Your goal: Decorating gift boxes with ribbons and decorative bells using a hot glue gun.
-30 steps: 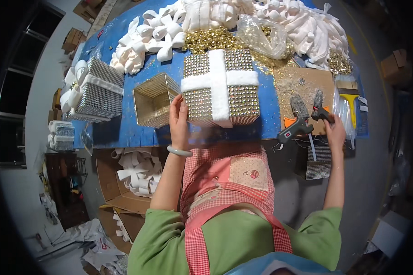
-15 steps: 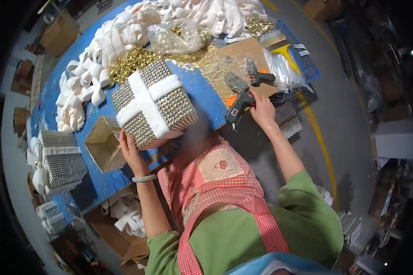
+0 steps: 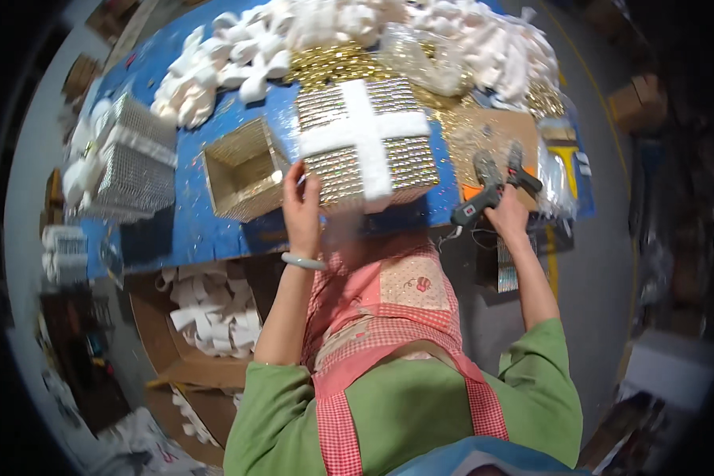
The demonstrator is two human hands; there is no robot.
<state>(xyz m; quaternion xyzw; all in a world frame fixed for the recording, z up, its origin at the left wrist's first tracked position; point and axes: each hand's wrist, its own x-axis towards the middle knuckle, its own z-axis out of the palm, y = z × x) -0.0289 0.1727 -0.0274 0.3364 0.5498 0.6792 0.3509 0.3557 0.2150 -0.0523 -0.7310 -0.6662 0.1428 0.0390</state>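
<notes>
1. Near left, under the blue surface [image 3: 190,176], a cardboard carton [image 3: 157,341] holds white ribbon bows [image 3: 214,317].
2. An open gold box [image 3: 238,163] shows its inner walls.
3. Centre: rhinestone-studded gift box [image 3: 339,163], white plush cross; left hand [image 3: 302,214] touches its left edge, grip apart.
4. Right hand [image 3: 509,214] meets glue guns [image 3: 476,206]; cannot tell its grip.

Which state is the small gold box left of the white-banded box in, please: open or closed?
Open: the gold box has its mouth uncovered, and its bare inner walls show, with nothing visible inside.
</notes>
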